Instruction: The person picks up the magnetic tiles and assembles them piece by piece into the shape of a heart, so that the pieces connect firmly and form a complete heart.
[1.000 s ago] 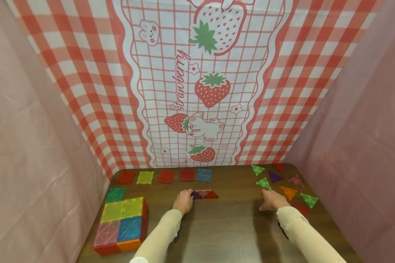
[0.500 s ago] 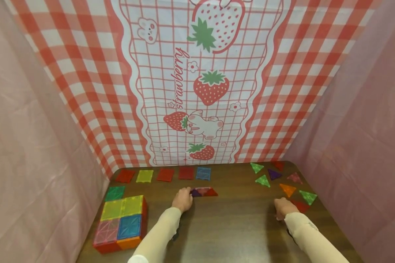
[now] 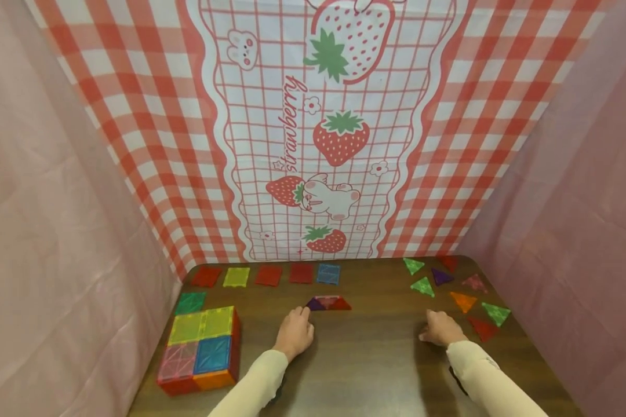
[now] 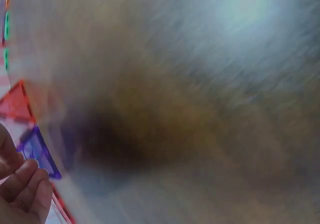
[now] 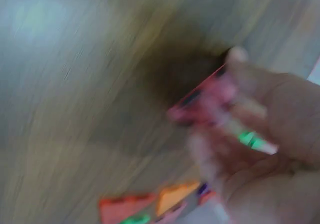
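My right hand [image 3: 442, 329] is above the table's right half. In the right wrist view it pinches a pinkish-red magnetic tile [image 5: 210, 101] between thumb and fingers; blur and fingers hide its full outline. My left hand [image 3: 294, 333] is bent loosely left of a short row of triangular tiles. The row joins a purple triangle [image 3: 315, 304], a pink triangle [image 3: 327, 302] and a red triangle [image 3: 341, 303]. In the left wrist view, the left fingertips [image 4: 31, 165] overlap the edge of the purple triangle; I cannot tell whether they touch it.
Several loose triangles, including an orange triangle [image 3: 463, 302] and a green triangle [image 3: 495, 314], lie at the right. Square tiles, one a blue square [image 3: 328, 274], line the back left. A block of joined tiles [image 3: 216, 321] stands front left. Cloth [image 3: 339, 185] hangs behind the table [image 3: 365, 359].
My right hand first went right, near the loose triangles, then came back slightly left. The left hand has drawn back a little from the purple triangle. The head view shifted slightly.
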`<state>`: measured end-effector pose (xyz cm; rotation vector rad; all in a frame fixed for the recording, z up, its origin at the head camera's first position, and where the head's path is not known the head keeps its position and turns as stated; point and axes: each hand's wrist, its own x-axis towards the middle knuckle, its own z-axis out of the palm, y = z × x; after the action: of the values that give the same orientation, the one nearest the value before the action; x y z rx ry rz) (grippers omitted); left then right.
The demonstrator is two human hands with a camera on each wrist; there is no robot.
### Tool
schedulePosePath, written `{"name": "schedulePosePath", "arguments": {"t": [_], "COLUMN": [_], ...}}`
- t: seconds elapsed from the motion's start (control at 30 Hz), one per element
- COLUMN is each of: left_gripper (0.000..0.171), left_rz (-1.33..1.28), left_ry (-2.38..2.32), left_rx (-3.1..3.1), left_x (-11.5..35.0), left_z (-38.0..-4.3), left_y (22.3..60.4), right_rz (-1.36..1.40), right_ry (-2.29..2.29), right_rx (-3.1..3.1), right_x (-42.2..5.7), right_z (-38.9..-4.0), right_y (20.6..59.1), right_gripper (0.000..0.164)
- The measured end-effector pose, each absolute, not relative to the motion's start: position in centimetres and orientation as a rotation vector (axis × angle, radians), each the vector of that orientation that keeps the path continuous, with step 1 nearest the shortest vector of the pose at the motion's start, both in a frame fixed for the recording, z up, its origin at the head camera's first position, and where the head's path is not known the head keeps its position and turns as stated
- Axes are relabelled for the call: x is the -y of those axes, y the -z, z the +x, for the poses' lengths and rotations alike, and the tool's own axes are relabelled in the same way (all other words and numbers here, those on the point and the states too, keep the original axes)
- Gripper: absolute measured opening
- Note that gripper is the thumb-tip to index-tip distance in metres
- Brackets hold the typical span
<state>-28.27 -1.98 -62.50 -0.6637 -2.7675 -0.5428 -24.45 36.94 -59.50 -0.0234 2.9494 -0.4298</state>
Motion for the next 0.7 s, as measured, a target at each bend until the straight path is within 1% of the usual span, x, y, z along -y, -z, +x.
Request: {"name": "schedulePosePath", "arguments": {"t": [0.17, 0.3, 0.4, 0.47, 0.57, 0.7], "left_gripper": [0.01, 0.009, 0.009, 0.011, 0.015, 0.013], "left_rz": [-0.828, -0.954, -1.002, -1.029, -1.045, -0.995], "left_ry": [0.469, 0.373, 0.297, 0.279, 0.255, 0.241], "left_rx": [2.75, 2.719, 2.694, 2.674, 2.633, 2.651], "left_x": [1.6, 1.3, 1.1, 0.9, 0.8, 1.4], "left_z": [-26.7, -25.7, -25.2, -24.9, -24.7, -24.6], "left_y": [62.7, 62.7, 62.6, 62.7, 62.9, 62.9], "right_rz": [-0.507, -0.674, -0.697, -0.682, -0.594, -0.459], "right_ry": [0.6, 0.698, 0.749, 0.792, 0.995, 1.27], "right_rx": [-3.006, -3.015, -3.038, -3.037, -2.976, -2.865], "right_x": [-31.9, -27.1, -23.7, -21.8, -19.5, -17.4], "right_z": [-25.6, -26.4, -26.6, -26.6, -26.4, -26.4], "right_y": [61.2, 62.5, 63.1, 63.3, 63.4, 63.4], "right_gripper": [0.043, 0.045, 0.044, 0.042, 0.039, 0.039]}}
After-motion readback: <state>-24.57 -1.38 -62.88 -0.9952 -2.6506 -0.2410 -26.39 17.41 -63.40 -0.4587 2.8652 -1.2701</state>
